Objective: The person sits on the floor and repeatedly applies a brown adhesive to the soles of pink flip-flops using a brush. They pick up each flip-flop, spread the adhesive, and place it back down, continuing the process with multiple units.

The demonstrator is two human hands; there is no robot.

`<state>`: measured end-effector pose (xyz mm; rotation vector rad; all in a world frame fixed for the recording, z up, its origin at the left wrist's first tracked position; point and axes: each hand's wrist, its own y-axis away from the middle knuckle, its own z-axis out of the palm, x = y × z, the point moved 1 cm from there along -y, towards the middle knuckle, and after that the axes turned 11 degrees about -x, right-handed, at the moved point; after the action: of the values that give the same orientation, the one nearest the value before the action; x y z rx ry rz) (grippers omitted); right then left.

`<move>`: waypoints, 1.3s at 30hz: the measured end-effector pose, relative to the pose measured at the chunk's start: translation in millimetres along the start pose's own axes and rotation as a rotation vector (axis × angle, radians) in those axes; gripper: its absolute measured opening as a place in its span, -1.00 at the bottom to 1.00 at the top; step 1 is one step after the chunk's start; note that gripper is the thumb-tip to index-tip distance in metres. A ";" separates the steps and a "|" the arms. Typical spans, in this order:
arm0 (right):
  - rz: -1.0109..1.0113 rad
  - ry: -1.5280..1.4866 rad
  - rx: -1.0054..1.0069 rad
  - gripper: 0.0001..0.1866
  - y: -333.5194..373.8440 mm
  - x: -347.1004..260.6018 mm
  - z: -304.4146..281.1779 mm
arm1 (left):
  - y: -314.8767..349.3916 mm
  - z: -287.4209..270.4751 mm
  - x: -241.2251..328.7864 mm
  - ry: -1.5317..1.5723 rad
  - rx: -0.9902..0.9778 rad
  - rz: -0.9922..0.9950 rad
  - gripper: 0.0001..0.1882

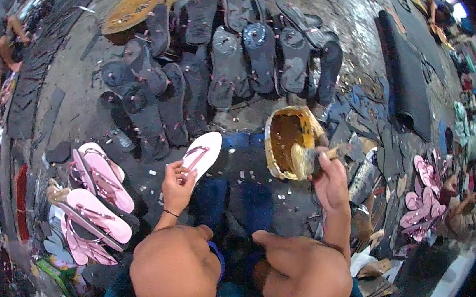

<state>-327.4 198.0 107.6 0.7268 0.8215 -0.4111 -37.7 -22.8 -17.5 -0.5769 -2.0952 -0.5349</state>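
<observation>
My left hand is closed on a pale flip-flop with a dark pink strap, its fingers gripping near the strap. To the right, my right hand is wrapped round the handle of a brush. The bristles look coated in yellowish-brown stuff and lie at the right rim of a yellow tub. Brown, sticky-looking matter lines the tub, which tilts toward me. Beyond both hands, black flip-flop soles lie in rows on the ground, one carrying a shiny wet patch.
Pink flip-flops are piled at the left, and more pink pairs lie far right. A rolled black sheet stretches along the right. Dark scraps litter the ground. A brown round board lies at the back left.
</observation>
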 end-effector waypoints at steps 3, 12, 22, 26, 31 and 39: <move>0.007 -0.227 -0.035 -0.68 -11.6 -16.3 13.1 | 2.1 3.0 -2.7 0.109 0.131 -0.140 -0.66; -0.004 -0.224 -0.098 -0.70 -48.3 -10.6 36.0 | -33.4 24.6 20.0 -0.371 -0.606 0.334 -0.40; -0.526 0.591 -0.111 -0.77 -83.1 17.9 84.6 | -103.4 49.1 111.9 1.256 -0.538 -0.469 -0.61; -0.621 0.826 -0.113 -0.81 -100.7 6.6 109.6 | -101.3 34.0 136.8 1.346 -0.575 -0.344 -0.59; -0.772 0.868 -0.365 -0.77 -82.2 23.4 122.0 | -93.5 28.9 126.5 1.256 -0.465 -0.170 -0.57; -0.879 0.862 -0.241 -0.78 -66.6 19.4 125.6 | -88.4 30.1 160.5 1.130 -0.329 -0.035 -0.53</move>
<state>-290.1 60.3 122.7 0.2504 1.9859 -0.7760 -190.0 -44.0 86.5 -0.2859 -0.9498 -0.9544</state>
